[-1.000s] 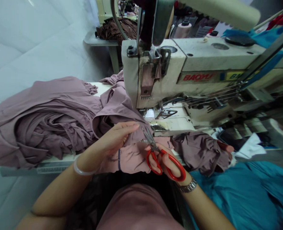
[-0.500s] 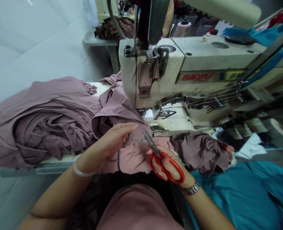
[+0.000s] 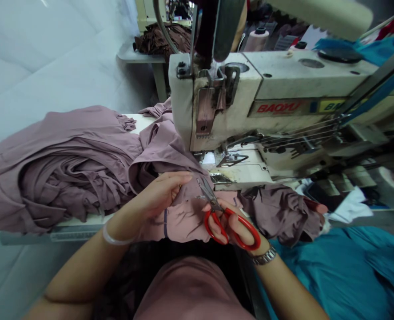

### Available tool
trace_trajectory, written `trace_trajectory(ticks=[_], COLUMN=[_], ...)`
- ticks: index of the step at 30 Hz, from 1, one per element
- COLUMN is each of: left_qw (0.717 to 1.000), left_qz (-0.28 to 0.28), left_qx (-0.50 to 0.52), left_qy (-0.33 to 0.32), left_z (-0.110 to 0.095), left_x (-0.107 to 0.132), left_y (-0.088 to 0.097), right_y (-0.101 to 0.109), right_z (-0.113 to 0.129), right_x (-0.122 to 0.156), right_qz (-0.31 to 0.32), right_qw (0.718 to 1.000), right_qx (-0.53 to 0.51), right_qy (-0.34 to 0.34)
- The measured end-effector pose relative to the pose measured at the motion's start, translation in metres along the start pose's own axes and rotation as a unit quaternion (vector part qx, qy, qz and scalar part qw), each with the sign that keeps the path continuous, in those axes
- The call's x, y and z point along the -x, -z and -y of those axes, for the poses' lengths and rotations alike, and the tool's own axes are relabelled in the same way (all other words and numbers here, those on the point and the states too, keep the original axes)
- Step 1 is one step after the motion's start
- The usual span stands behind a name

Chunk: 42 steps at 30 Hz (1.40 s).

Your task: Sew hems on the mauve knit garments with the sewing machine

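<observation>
1. Scissors (image 3: 215,205) with red handles sit in the right hand (image 3: 233,229), its grip pressed together around the loops, the blades slightly spread at the fabric.
2. Mauve fabric (image 3: 186,222) lies bunched across the table (image 3: 137,119), piled to the left and reaching the needle area of the sewing machine (image 3: 283,84) (BAOYU, by its badge).
3. Left hand (image 3: 157,195) lies on the fabric, its grip pinching a fold, with a clear bangle (image 3: 115,235) on the wrist.
4. Teal fabric (image 3: 330,275) lies near right, below the table.
</observation>
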<state>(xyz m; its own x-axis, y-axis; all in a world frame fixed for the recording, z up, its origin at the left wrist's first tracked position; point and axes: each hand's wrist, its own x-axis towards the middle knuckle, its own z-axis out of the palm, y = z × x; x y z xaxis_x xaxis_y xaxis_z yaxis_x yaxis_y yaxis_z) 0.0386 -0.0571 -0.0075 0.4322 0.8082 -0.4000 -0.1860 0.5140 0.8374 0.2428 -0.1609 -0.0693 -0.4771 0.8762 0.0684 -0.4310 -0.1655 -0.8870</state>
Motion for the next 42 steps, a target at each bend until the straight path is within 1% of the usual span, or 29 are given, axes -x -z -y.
trace_trajectory(ticks=[5, 11, 13, 17, 19, 24, 30, 34, 36, 38, 39, 40, 42], left_qw=[0.998, 0.993, 0.993, 0.992, 0.992, 0.992, 0.991, 0.993, 0.996, 0.996, 0.995, 0.993, 0.984], left_qz=[0.007, 0.038, 0.048, 0.053, 0.052, 0.054, 0.065, 0.047, 0.017, -0.024, -0.045, -0.059, -0.084], left_qx=[-0.044, -0.102, -0.107, -0.11, -0.112, -0.109, -0.103, -0.091, -0.056, -0.02, -0.005, 0.005, 0.004], left_qy=[-0.031, -0.033, -0.034, -0.034, -0.034, -0.039, -0.051, -0.053, -0.064, -0.078, -0.09, -0.105, -0.157], left_z=[0.006, 0.001, -0.001, 0.001, 0.002, 0.0, -0.004, -0.003, -0.005, -0.013, -0.019, -0.027, -0.047], left_x=[-0.002, 0.001, 0.002, 0.002, 0.002, 0.004, 0.006, 0.004, 0.003, 0.003, 0.001, -0.002, -0.014], left_y=[0.007, 0.003, 0.003, 0.004, 0.005, 0.002, 0.001, -0.002, -0.002, 0.005, 0.012, 0.021, 0.04], right_y=[0.002, 0.004, 0.004, 0.003, 0.002, 0.006, 0.011, 0.009, 0.006, 0.005, 0.005, 0.005, 0.008], right_z=[0.002, 0.003, 0.005, 0.011, 0.014, 0.014, 0.007, 0.007, 0.009, 0.013, 0.016, 0.019, 0.027], right_x=[-0.003, -0.002, 0.0, 0.003, 0.004, 0.0, -0.003, -0.003, 0.0, 0.004, 0.007, 0.009, 0.015], right_qz=[0.001, -0.007, -0.009, -0.028, -0.021, 0.025, 0.034, 0.018, 0.012, 0.012, 0.013, 0.012, 0.004], right_qw=[1.0, 1.0, 1.0, 0.995, 0.995, 0.998, 0.999, 0.999, 0.997, 0.982, 0.965, 0.939, 0.869], right_qx=[-0.013, -0.012, 0.011, 0.085, 0.093, 0.062, 0.012, 0.013, 0.066, 0.182, 0.26, 0.342, 0.494], right_qy=[-0.009, -0.018, -0.016, -0.038, -0.039, -0.021, -0.023, -0.027, -0.042, -0.047, -0.041, -0.03, -0.012])
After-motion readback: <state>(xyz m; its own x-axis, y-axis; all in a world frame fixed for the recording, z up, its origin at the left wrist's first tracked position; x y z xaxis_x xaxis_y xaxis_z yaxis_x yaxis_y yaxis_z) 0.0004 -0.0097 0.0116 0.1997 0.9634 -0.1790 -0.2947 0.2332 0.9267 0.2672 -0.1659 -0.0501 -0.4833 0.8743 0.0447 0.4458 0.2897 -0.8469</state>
